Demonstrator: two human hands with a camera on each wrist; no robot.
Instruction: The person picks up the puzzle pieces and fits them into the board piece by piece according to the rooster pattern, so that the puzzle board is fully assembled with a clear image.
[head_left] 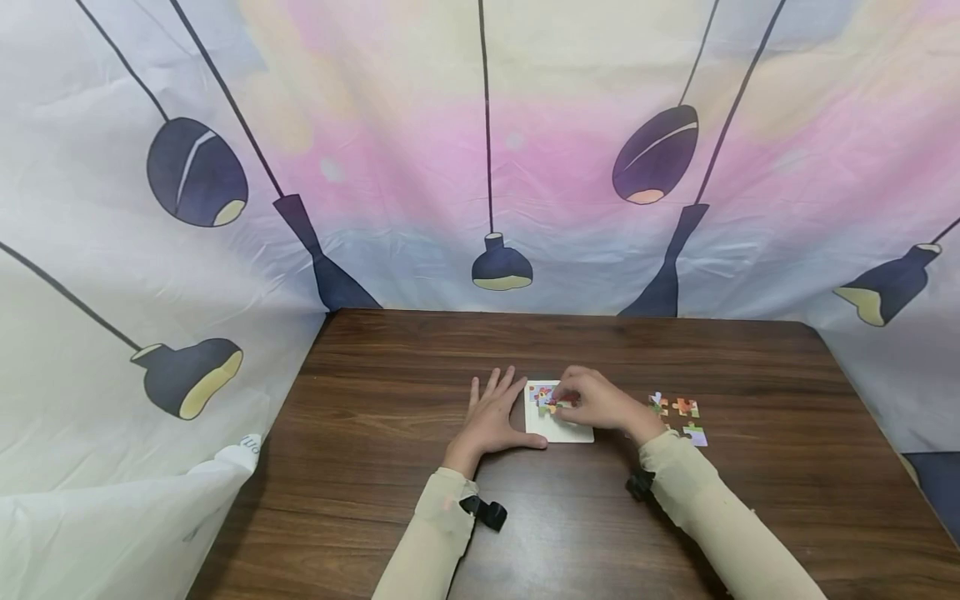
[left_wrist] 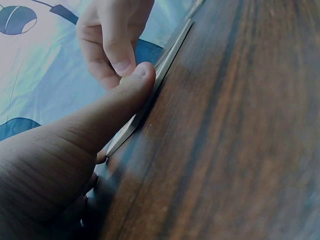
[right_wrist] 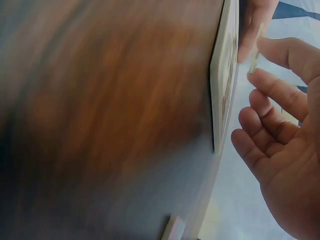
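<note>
A small white puzzle board [head_left: 573, 434] lies on the table, with several joined, colourful jigsaw pieces [head_left: 542, 392] in its upper left part. My left hand [head_left: 489, 423] lies along the board's left side, fingers spread, and its thumb [left_wrist: 135, 85] rests at the near edge. Over the board, my right hand [head_left: 596, 406] pinches a thin puzzle piece [right_wrist: 254, 59] between thumb and index finger; its other fingers are loosely bent. In the head view this hand covers part of the board.
Several loose puzzle pieces [head_left: 686, 407] lie right of the board, partly behind the right wrist. The brown wooden table [head_left: 360, 433] reaches back to a hanging cloth [head_left: 420, 208] printed with lamps, which also hangs at both sides.
</note>
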